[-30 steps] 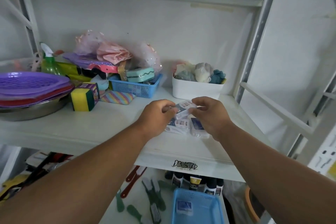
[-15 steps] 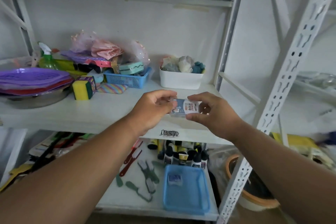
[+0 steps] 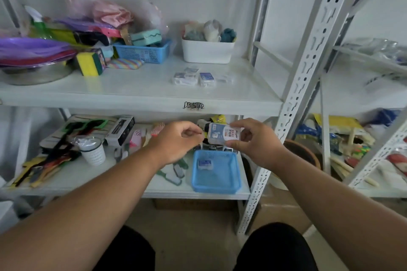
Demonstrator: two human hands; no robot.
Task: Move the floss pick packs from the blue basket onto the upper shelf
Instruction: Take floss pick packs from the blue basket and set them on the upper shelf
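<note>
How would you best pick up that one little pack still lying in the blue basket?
Come straight down from above: the floss pick pack lies flat on the floor of the blue basket, whose walls block a sideways approach. Pinch its two long edges; the space around it is free for fingertips.

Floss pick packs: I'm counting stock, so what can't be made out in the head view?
- Packs on the upper shelf: small and overlapping, so the exact count is unclear.
- Pack in the right hand: fingers cover its right end; print too small.
- Bottles behind the blue basket: hidden by both hands.
- Left hand: curled, contents unseen.
</note>
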